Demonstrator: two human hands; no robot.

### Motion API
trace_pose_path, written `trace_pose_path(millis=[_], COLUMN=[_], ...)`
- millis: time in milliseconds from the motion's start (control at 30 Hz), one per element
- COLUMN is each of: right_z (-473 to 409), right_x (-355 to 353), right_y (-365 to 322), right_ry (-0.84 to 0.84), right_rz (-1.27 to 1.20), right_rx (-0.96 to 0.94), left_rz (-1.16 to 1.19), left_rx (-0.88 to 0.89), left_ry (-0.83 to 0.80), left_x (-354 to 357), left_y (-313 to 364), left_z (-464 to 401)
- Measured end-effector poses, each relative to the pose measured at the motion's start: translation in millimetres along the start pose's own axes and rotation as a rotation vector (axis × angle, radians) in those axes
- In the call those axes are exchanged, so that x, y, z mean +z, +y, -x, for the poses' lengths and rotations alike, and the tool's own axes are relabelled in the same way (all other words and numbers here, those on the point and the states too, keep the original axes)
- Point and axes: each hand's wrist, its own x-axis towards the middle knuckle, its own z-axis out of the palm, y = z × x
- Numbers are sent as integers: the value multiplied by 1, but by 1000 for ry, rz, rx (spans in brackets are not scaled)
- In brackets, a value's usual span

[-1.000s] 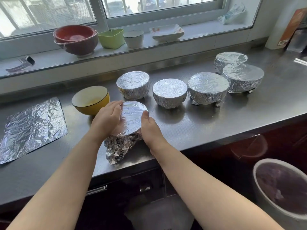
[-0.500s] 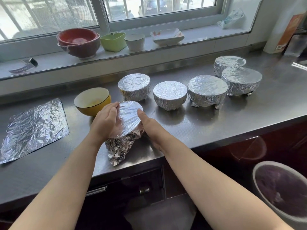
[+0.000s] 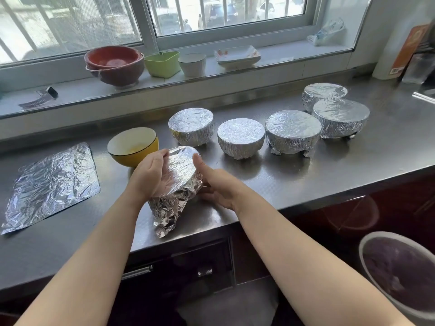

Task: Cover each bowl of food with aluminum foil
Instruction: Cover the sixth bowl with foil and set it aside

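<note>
While hands [image 3: 153, 175] wrap, five covered bowls [image 3: 240, 141], one open [image 3: 133, 147].

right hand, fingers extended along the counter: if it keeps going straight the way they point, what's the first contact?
The right hand points left, toward the bowl being wrapped. Its fingers already look to be at that bowl's crumpled foil skirt, so the foil-covered side comes first. Depth is unclear, but nothing else lies between.

foil [image 3: 182, 168] hides bowl contents; bin [image 3: 400, 274] cut off at right edge.
</note>
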Motion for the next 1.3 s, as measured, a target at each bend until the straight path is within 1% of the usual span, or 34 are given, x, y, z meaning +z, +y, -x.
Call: trace_pose_path(millis=[67, 133, 167, 233, 267, 333, 433, 533, 600, 700, 867, 967, 1100, 1200, 1267, 1300], right_z=[3, 6, 7, 12, 16, 18, 15, 10, 10, 6, -1, -6, -8, -8, -16, -12], right_x=[-7, -13, -17, -15, -10, 5, 26, 37, 41, 43, 42, 39, 36, 30, 16, 7], right_y=[-7, -16, -18, -22, -23, -21, -5, 11, 14, 11, 3, 4, 7, 9, 11, 6], right_ry=[70, 203, 288, 424, 437, 382, 346, 436, 489, 546, 568, 566, 487, 372, 260, 232], right_rz=[73, 138, 162, 167, 166, 216, 409, 507, 476, 397, 259, 162, 38, -99, -246, -271], right_rx=[18, 38, -1, -207, -306, -416, -449, -463, -480, -430, -281, -236, -237, -193, -138, -105], left_rz=[-37, -102, -141, -261, -322, -401, -434, -445, -454, -463, -450, -456, -465, -486, -549, -577], left_rx=[-14, -6, 6, 29, 41, 55, 42, 37, 31, 19, -2, 2, -15, -31, -25, -35], left_ry=[17, 28, 29, 21, 17, 23, 43, 47, 42, 42, 42, 47, 48, 28, 1, -4], left_x=[2, 4, 5, 9, 11, 16, 19, 20, 21, 21, 21, 21, 21, 20, 22, 22], left_y=[1, 3, 5, 11, 15, 22, 28, 28, 29, 30, 32, 36, 38, 38, 38, 38], left_z=[-2, -4, -5, -5, -4, -1, 4, 5, 4, 5, 5, 9, 10, 10, 12, 13])
